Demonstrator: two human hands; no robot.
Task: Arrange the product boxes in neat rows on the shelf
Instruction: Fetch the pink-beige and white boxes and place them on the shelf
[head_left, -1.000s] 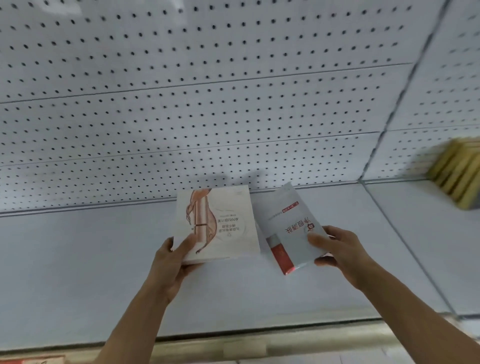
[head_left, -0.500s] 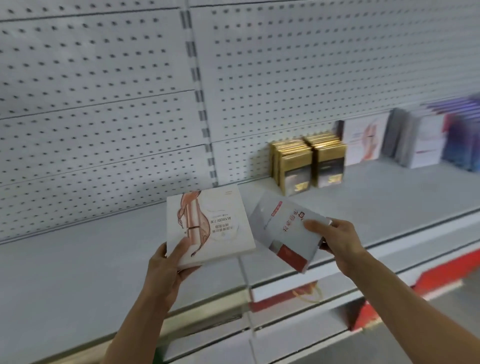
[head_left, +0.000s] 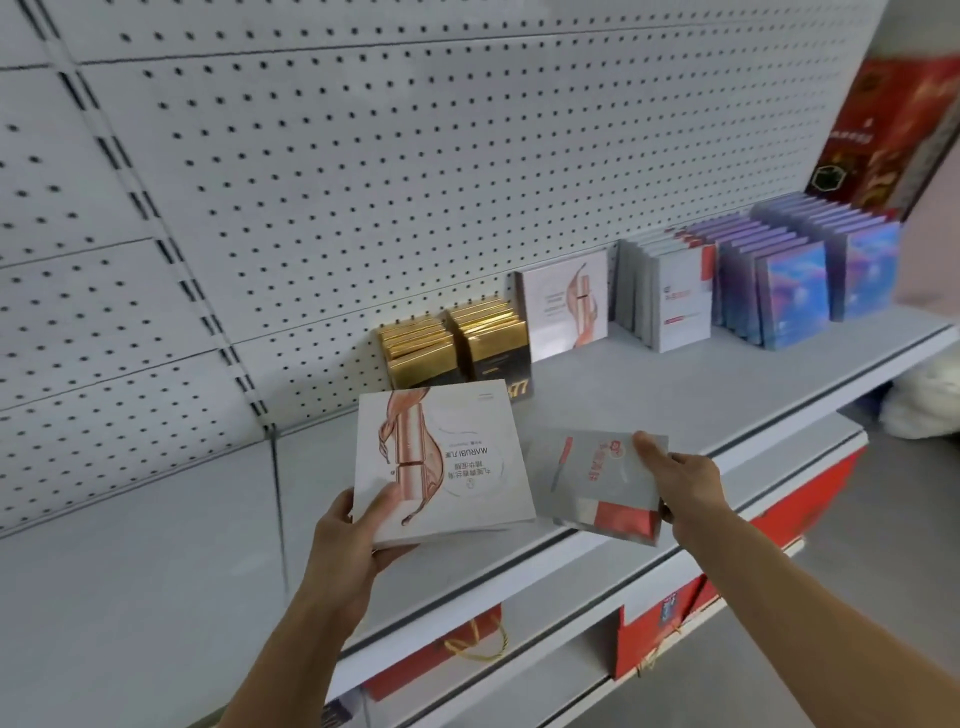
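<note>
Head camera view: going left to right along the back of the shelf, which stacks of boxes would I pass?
Gold boxes → gold-and-black boxes → white box with rose-gold swirl → white boxes with red labels → blue-purple boxes → tall red carton.

Head view (sole camera) looks down, close over the shelf (head_left: 675, 395).

The white box (head_left: 441, 460) hides the lower fronts of the gold boxes (head_left: 457, 351) behind it, the grey-and-red box (head_left: 597, 483) and the blue boxes (head_left: 795, 291) at the far right are blurred so their print cannot be read, and the red cartons (head_left: 675, 618) under the shelf (head_left: 649, 395) are mostly covered by its edge.
</note>
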